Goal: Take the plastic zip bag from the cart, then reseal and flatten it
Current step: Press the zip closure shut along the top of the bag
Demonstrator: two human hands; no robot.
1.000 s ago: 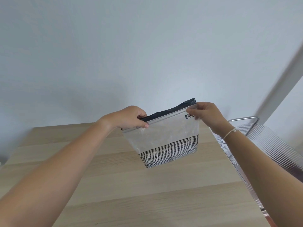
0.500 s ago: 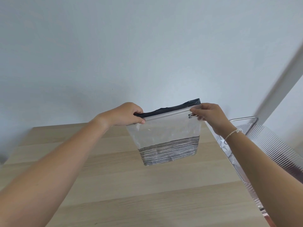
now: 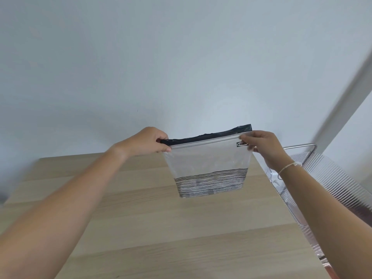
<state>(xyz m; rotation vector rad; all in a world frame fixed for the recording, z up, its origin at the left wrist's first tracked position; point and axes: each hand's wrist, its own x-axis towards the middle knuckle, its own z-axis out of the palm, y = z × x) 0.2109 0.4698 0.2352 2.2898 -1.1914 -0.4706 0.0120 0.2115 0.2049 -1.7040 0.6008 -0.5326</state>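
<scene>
Clear plastic zip bag [image 3: 209, 168], black-striped, hangs between left hand [image 3: 148, 142] and right hand [image 3: 261, 147], both pinching its top corners; pinching steadily along the strip should seal best.

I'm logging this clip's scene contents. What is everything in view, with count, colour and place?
zip bag: one, clear with black stripes low down and a dark top strip, held in the air above the table
table: one, light wood, below the bag
cart: one, clear ribbed plastic with a metal handle, right of the table
wall: pale grey, behind
left hand: pinching the bag's top left corner
right hand: pinching its top right corner, pale wrist string
</scene>
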